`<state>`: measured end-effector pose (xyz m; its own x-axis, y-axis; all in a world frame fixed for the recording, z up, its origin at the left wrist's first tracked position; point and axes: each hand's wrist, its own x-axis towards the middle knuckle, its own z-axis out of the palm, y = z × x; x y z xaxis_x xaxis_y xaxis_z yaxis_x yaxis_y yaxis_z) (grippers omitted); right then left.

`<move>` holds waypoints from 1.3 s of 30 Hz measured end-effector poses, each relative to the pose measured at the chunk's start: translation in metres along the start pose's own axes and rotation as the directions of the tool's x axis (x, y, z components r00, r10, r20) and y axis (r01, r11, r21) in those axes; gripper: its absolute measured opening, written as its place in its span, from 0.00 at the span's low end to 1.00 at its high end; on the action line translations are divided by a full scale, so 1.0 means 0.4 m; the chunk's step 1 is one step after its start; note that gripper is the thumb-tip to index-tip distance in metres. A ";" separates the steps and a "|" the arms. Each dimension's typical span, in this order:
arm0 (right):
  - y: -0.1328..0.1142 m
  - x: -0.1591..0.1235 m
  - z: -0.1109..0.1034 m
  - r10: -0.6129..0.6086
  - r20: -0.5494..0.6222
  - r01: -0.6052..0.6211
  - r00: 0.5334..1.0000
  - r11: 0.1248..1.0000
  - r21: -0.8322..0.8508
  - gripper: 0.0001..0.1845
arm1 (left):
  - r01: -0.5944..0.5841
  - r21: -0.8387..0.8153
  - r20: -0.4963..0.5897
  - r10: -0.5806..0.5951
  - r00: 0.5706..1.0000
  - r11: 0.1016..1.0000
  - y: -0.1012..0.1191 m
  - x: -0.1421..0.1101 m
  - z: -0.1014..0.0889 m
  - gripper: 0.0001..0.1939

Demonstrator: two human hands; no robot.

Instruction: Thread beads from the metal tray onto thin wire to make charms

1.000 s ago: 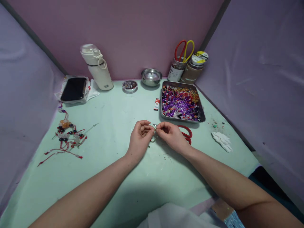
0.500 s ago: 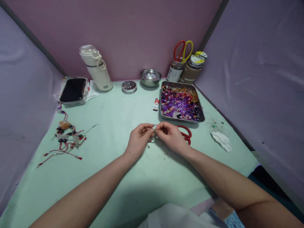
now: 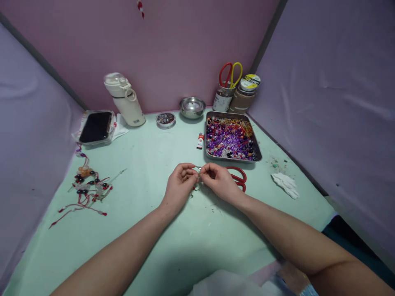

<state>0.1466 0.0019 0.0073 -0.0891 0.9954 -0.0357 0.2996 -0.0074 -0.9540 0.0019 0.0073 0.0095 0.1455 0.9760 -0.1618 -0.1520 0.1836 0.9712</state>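
Note:
My left hand (image 3: 182,179) and my right hand (image 3: 217,177) meet over the middle of the table, fingertips almost touching. Both are closed in a pinch on a thin beaded cord (image 3: 196,188); most of it is hidden by the fingers. Below the fingertips hang a red bead and a small ring-like part. Red-handled scissors (image 3: 243,179) lie partly behind my right hand. A thin metal tip (image 3: 198,167) shows between the hands; I cannot tell whether it belongs to the scissors.
Beyond my right hand stands a metal tray (image 3: 232,160) of beads and threads, with a lighter (image 3: 200,141) beside it. Finished-looking beaded strings (image 3: 88,183) lie left. Along the back are a bottle (image 3: 128,105), spool (image 3: 166,119), bowl (image 3: 192,108) and jars (image 3: 222,100). A white glove (image 3: 285,185) lies right.
The camera view has tilted up slightly, so the tabletop objects sit lower in the picture. My hands stay together, with the left fingers shifted a little around the cord.

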 end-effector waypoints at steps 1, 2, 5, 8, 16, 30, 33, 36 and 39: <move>-0.001 0.000 0.000 -0.002 -0.001 0.002 1.000 1.000 0.001 0.04 | 0.001 -0.005 -0.003 -0.001 1.000 1.000 0.002 -0.001 0.001 0.13; -0.002 0.000 0.000 -0.004 -0.001 0.004 1.000 1.000 0.002 0.04 | 0.002 -0.010 -0.006 -0.002 1.000 1.000 0.003 -0.002 0.001 0.13; -0.002 0.003 0.000 -0.013 -0.003 0.013 1.000 1.000 0.007 0.04 | 0.000 -0.016 -0.018 -0.001 1.000 1.000 0.004 -0.005 0.002 0.13; -0.004 0.005 0.001 -0.036 -0.015 0.036 0.999 0.999 -0.001 0.04 | -0.003 -0.017 -0.036 0.003 0.999 1.000 0.000 -0.004 0.002 0.14; -0.015 -0.001 0.002 -0.067 -0.046 0.065 0.997 0.996 -0.056 0.04 | -0.020 -0.048 -0.056 0.018 0.998 0.999 -0.020 -0.001 -0.006 0.15; -0.005 -0.002 0.008 -0.222 -0.070 0.212 0.973 0.968 -0.132 0.04 | -0.015 -0.066 -0.087 0.009 0.996 0.998 -0.020 0.002 -0.002 0.16; 0.003 0.000 0.009 -0.187 -0.063 0.178 0.980 0.975 -0.132 0.03 | -0.007 -0.057 -0.084 0.002 0.996 0.998 -0.017 0.001 -0.001 0.17; 0.007 0.002 0.009 -0.146 -0.052 0.140 0.988 0.984 -0.112 0.04 | 0.004 -0.047 -0.079 -0.008 0.997 0.999 -0.015 0.001 -0.001 0.16; 0.005 0.002 0.008 -0.110 -0.038 0.107 0.993 0.990 -0.090 0.04 | 0.000 -0.033 -0.073 -0.002 0.997 0.999 -0.016 0.000 -0.002 0.15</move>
<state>0.1439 0.0025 0.0044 -0.0857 0.9930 0.0810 0.3724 0.1073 -0.9219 0.0023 0.0061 0.0033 0.0744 0.9815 -0.1762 -0.1838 0.1872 0.9650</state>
